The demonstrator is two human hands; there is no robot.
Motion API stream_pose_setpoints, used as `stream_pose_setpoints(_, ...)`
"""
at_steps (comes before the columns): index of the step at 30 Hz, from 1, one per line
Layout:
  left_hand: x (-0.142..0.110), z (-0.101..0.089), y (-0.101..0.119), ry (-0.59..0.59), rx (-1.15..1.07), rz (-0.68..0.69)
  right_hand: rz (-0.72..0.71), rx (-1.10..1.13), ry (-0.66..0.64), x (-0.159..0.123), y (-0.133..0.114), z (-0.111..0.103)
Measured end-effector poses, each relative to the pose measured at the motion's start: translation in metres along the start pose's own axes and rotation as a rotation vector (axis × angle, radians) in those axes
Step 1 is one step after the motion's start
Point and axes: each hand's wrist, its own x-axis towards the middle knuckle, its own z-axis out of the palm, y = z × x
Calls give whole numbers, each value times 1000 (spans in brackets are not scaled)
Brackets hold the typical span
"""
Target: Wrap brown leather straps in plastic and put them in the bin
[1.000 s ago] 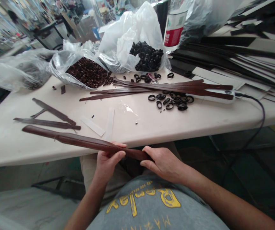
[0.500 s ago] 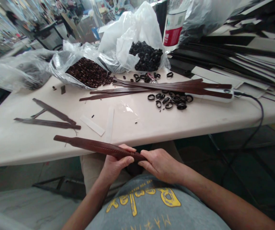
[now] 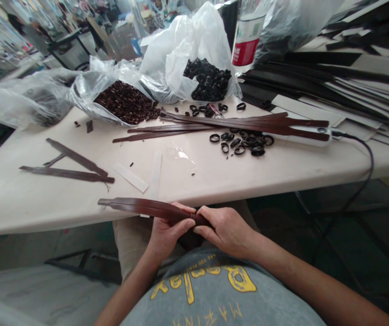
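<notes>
A brown stitched leather strap (image 3: 140,206) lies across my two hands, just above the table's front edge and my lap. My left hand (image 3: 169,228) pinches it between thumb and fingers near its right part. Close beside it, my right hand (image 3: 226,226) grips the strap's right end, which its fingers partly hide. A narrow band crosses the strap between the two thumbs; whether it is a separate loop I cannot tell. The strap's left end points freely over the table.
More brown straps (image 3: 242,122) lie across the table (image 3: 62,208), with others (image 3: 68,174) at left. Black loops (image 3: 238,142) lie scattered near plastic bags holding brown loops (image 3: 126,102) and black loops (image 3: 210,81). Behind stands a bottle (image 3: 247,40); a cable (image 3: 367,167) hangs at right.
The strap has slid to the right and its left end has dropped slightly. Both hands still grip it, the left a little further right and closer to the right hand.
</notes>
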Motion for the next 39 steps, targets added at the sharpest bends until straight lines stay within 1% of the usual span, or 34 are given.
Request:
stream_pose_setpoints(3,-2,-10,-4,74,2,-25,47,-25,-18,-3,1,-1)
stream_pose_setpoints(6,-3,-18,-8,69,-14,-72,55,-48,-45,-3,0,2)
stream_pose_setpoints(8,-2,-20,-7,46,-25,-97,36,-53,-58,-1,-2,4)
stream_pose_setpoints(11,0,-14,0,-16,-33,-111,5,-41,-61,3,-4,6)
stream_pose_setpoints(13,1,-7,4,-73,-34,-95,1,-23,-64,5,-5,6)
stream_pose_setpoints(15,2,-2,5,-104,-41,-75,12,-14,-67,7,-7,7)
stream_pose_setpoints(18,2,2,4,-82,-42,-70,38,-34,-45,8,-8,9)
stream_pose_setpoints(21,0,2,2,-49,-20,-75,24,-54,-8,7,-6,9)
stream_pose_setpoints(24,-2,-1,1,-19,20,-72,4,-59,-1,4,-2,8)
stream_pose_setpoints(28,-3,-7,0,52,51,-69,42,-87,-12,1,1,6)
stream_pose_setpoints(31,-2,-10,2,29,56,-83,46,-102,-38,1,0,6)
stream_pose_setpoints(34,1,-7,6,-21,49,-71,16,-75,-42,3,-2,7)
stream_pose_setpoints(37,3,-1,9,-78,19,-53,-11,-42,4,6,-3,10)
stream_pose_setpoints(39,4,2,9,-96,13,-52,-10,-49,33,7,-4,13)
